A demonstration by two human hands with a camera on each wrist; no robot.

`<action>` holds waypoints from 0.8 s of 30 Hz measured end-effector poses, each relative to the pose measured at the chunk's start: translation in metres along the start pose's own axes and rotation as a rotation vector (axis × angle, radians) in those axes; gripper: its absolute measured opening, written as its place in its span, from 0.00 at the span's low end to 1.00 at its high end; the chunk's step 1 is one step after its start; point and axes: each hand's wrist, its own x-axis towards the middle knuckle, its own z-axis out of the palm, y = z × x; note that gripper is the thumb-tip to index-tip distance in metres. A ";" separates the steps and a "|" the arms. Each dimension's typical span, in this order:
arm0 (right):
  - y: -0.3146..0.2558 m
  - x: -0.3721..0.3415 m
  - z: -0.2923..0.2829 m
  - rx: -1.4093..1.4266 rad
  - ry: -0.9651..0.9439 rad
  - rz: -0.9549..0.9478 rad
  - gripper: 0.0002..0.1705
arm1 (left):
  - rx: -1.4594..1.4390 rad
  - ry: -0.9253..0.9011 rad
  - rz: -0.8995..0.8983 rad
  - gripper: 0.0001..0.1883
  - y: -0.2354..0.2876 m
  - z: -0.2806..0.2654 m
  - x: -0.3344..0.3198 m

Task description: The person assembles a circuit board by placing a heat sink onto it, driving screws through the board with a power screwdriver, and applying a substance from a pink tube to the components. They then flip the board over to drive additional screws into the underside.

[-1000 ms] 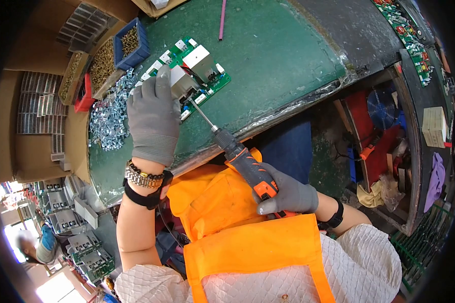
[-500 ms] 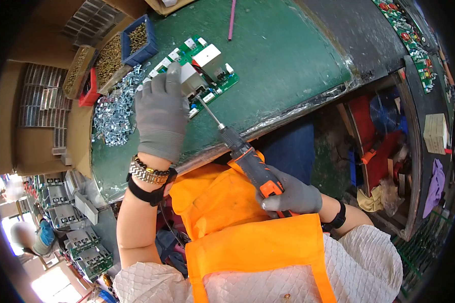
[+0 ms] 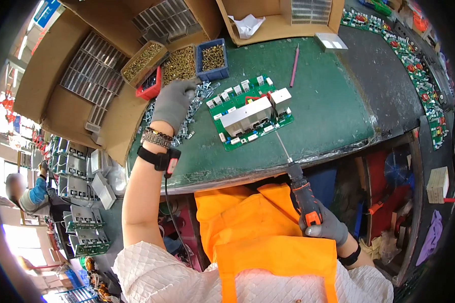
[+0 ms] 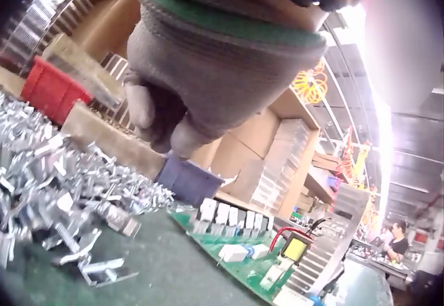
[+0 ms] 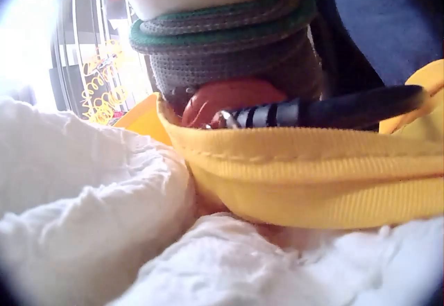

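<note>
My gloved left hand reaches over a pile of small metal clips, its bent fingers close to the bins of brass screws. In the left wrist view the thumb and fingers stand apart, with nothing visible between them. My right hand, also gloved, grips a black and orange cordless drill by its handle, low against the apron. Its long bit points at the near edge of a green circuit board, which carries silver heat sinks.
A blue bin and a red bin stand behind the clips. Cardboard boxes with metal parts line the back and left. A purple pen-like stick lies behind the board. More circuit boards run along the right.
The left hand has left the circuit board and moved back and left over the clips toward the screw bins. The drill bit has drawn off the board's parts to its near edge. The head view has shifted.
</note>
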 end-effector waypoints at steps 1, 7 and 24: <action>0.000 -0.001 0.002 -0.007 -0.001 -0.006 0.52 | 0.176 -0.098 -0.074 0.10 -0.004 0.000 -0.001; 0.002 0.002 0.008 -0.077 -0.019 -0.049 0.55 | 0.331 -0.035 -0.068 0.07 0.000 0.022 -0.009; -0.014 0.010 0.034 -0.342 -0.036 -0.080 0.56 | -0.310 0.144 -0.231 0.06 0.003 0.018 -0.004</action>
